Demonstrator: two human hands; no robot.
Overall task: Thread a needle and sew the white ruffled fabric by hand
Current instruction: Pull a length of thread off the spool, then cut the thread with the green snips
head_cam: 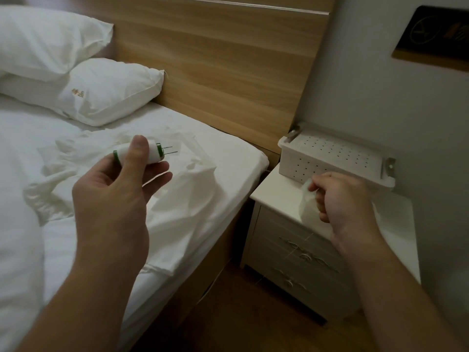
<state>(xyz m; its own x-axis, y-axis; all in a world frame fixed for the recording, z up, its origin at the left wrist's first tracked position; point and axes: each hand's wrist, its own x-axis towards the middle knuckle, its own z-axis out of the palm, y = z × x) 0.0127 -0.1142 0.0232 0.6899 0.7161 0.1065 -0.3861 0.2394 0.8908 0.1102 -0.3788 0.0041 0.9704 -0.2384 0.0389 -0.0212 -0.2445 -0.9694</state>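
Gripping a small white thread spool (149, 154) w/ green rims at both ends, left hand (119, 184) over the bed (223, 158); thumb on top, fingers curled under. 2 thin metal needles (169, 150) sticking out of the spool's right end, roughly parallel. Smooth plastic-looking cylinder, lying sideways in the grip.

Pinching a soft, crumpled white piece (308, 204), right hand (340, 201) above the nightstand (276, 196); fingers curled tight round it, can't tell if fabric or tissue. Faint thread strands (302, 246) crossing below that hand, in front of the drawers.

White ruffled fabric (177, 179) lying rumpled on the bed sheet, beneath and beyond left hand; thin, creased, gathered along left edge.

2 puffy white pillows (101, 95), one stacked partly on the other, against a wood-grain headboard (228, 67). 1 white perforated box (335, 161), rectangular, on the nightstand's glossy surface. 2 drawers w/ ornate metal pulls.
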